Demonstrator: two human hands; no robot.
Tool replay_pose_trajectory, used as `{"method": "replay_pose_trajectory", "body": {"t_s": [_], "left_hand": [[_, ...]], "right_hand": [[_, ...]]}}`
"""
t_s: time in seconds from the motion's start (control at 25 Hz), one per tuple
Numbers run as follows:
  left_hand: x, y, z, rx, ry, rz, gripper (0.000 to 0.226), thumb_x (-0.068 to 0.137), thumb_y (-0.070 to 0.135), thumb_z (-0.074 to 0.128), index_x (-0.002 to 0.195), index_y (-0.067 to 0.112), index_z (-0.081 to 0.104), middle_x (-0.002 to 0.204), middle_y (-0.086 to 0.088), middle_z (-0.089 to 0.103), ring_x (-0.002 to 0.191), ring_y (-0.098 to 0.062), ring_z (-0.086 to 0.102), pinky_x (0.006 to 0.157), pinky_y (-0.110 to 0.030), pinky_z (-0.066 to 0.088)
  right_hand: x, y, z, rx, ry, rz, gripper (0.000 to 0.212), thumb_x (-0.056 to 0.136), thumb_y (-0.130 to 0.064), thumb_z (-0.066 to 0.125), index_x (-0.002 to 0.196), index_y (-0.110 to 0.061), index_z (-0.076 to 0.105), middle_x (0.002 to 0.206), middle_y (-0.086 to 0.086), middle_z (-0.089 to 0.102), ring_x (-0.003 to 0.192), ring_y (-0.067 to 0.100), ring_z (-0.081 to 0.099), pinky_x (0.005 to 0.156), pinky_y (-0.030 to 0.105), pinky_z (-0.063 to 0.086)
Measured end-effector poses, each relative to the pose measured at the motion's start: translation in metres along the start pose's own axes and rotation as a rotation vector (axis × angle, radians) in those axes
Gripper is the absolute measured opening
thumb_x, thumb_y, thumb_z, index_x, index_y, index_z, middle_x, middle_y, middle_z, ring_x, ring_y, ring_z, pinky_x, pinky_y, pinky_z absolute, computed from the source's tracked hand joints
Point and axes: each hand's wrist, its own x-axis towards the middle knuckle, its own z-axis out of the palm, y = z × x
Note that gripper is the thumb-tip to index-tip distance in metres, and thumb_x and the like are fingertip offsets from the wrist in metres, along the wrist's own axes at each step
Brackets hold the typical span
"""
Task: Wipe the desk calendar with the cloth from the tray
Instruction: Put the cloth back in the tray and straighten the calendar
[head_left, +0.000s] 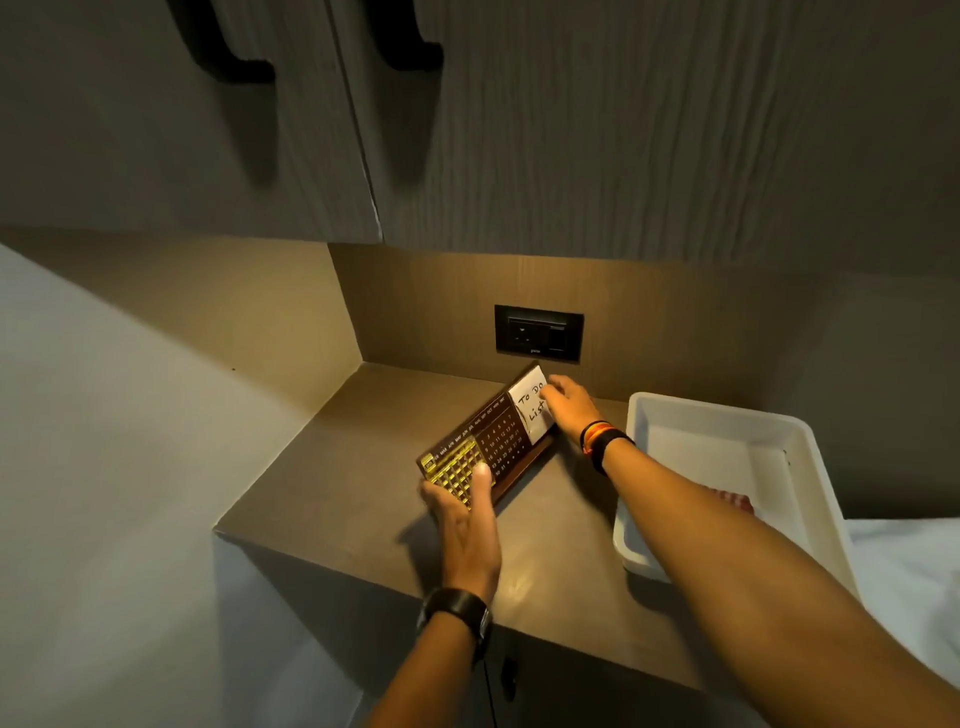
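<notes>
The dark wooden desk calendar (493, 439) stands tilted on the brown counter (363, 457), with a gold grid at its left end and a white "To Do List" note at its right end. My left hand (465, 525) grips the calendar's left end, thumb on the gold grid. My right hand (569, 402) holds its right end by the white note. A white tray (800, 447) sits to the right, and a reddish cloth (730, 500) lies inside it, mostly hidden behind my right forearm.
A black wall socket (538, 332) is on the back panel just behind the calendar. Grey cabinet doors with black handles (405, 52) hang overhead. The counter drops off at its left and front edges; white fabric (914, 571) lies beyond the tray.
</notes>
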Motion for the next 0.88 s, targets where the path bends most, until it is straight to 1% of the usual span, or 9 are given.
{"method": "replay_pose_trajectory", "body": {"t_s": [0.08, 0.16, 0.24, 0.36, 0.48, 0.56, 0.6, 0.76, 0.88], "left_hand": [[0.017, 0.007, -0.019, -0.001, -0.006, 0.004, 0.087, 0.097, 0.067, 0.042, 0.163, 0.030, -0.002, 0.162, -0.013, 0.035, 0.141, -0.030, 0.046, 0.113, -0.042, 0.039], [0.039, 0.019, -0.037, -0.003, -0.036, 0.009, 0.080, 0.099, 0.069, 0.034, 0.163, 0.029, 0.008, 0.163, -0.013, 0.038, 0.143, -0.032, 0.046, 0.118, -0.047, 0.036], [0.060, 0.033, -0.050, 0.059, -0.051, 0.017, 0.079, 0.098, 0.070, 0.030, 0.162, 0.026, 0.018, 0.162, -0.013, 0.041, 0.142, -0.033, 0.048, 0.115, -0.047, 0.040], [0.084, 0.049, -0.064, 0.148, -0.093, 0.032, 0.072, 0.100, 0.068, 0.028, 0.155, 0.023, 0.035, 0.149, -0.012, 0.055, 0.128, -0.031, 0.058, 0.093, -0.034, 0.047], [0.098, 0.048, -0.070, 0.186, -0.161, 0.025, 0.073, 0.100, 0.069, 0.028, 0.153, 0.020, 0.039, 0.146, -0.012, 0.058, 0.127, -0.029, 0.059, 0.097, -0.038, 0.048], [0.101, 0.041, -0.073, 0.188, -0.198, 0.025, 0.073, 0.100, 0.069, 0.029, 0.154, 0.021, 0.037, 0.146, -0.010, 0.058, 0.118, -0.024, 0.060, 0.087, -0.031, 0.045], [0.104, 0.038, -0.075, 0.188, -0.208, 0.029, 0.073, 0.100, 0.069, 0.028, 0.155, 0.021, 0.036, 0.147, -0.009, 0.057, 0.117, -0.023, 0.059, 0.088, -0.030, 0.042], [0.113, 0.032, -0.082, 0.246, -0.248, 0.035, 0.077, 0.099, 0.071, 0.025, 0.160, 0.024, 0.027, 0.156, -0.009, 0.049, 0.133, -0.027, 0.053, 0.100, -0.035, 0.037], [0.111, 0.031, -0.088, 0.338, -0.257, 0.025, 0.082, 0.099, 0.073, 0.023, 0.164, 0.027, 0.006, 0.170, -0.006, 0.026, 0.152, -0.031, 0.033, 0.114, -0.043, 0.031]], "right_hand": [[-0.016, 0.008, -0.008, -0.009, 0.051, -0.013, 0.037, 0.106, -0.027, 0.045, 0.138, -0.012, 0.056, 0.129, 0.014, 0.069, 0.115, 0.029, 0.068, 0.101, 0.049, 0.056], [-0.041, 0.018, -0.012, -0.027, 0.090, -0.008, 0.036, 0.105, -0.033, 0.046, 0.134, -0.016, 0.057, 0.127, 0.010, 0.071, 0.105, 0.025, 0.069, 0.093, 0.043, 0.059], [-0.065, 0.030, -0.008, -0.047, 0.127, 0.010, 0.036, 0.102, -0.035, 0.048, 0.133, -0.019, 0.059, 0.129, 0.007, 0.071, 0.102, 0.021, 0.067, 0.087, 0.035, 0.057], [-0.089, 0.041, 0.008, -0.038, 0.216, 0.042, 0.039, 0.100, -0.036, 0.050, 0.134, -0.019, 0.059, 0.134, 0.009, 0.068, 0.115, 0.028, 0.068, 0.097, 0.045, 0.059], [-0.098, 0.040, 0.019, -0.045, 0.283, 0.077, 0.041, 0.100, -0.034, 0.050, 0.137, -0.018, 0.058, 0.137, 0.013, 0.064, 0.120, 0.032, 0.066, 0.102, 0.050, 0.056], [-0.099, 0.039, 0.025, -0.061, 0.308, 0.098, 0.041, 0.100, -0.033, 0.050, 0.138, -0.018, 0.057, 0.137, 0.014, 0.063, 0.120, 0.033, 0.066, 0.102, 0.051, 0.056], [-0.098, 0.039, 0.027, -0.059, 0.315, 0.105, 0.041, 0.101, -0.033, 0.050, 0.138, -0.018, 0.057, 0.137, 0.014, 0.062, 0.119, 0.032, 0.066, 0.101, 0.050, 0.056], [-0.099, 0.041, 0.033, -0.072, 0.334, 0.108, 0.040, 0.101, -0.029, 0.051, 0.139, -0.018, 0.056, 0.139, 0.014, 0.061, 0.122, 0.032, 0.064, 0.103, 0.051, 0.055], [-0.118, 0.039, 0.041, -0.078, 0.347, 0.067, 0.042, 0.102, -0.022, 0.051, 0.143, -0.014, 0.050, 0.144, 0.016, 0.059, 0.129, 0.033, 0.060, 0.106, 0.045, 0.052]]}}
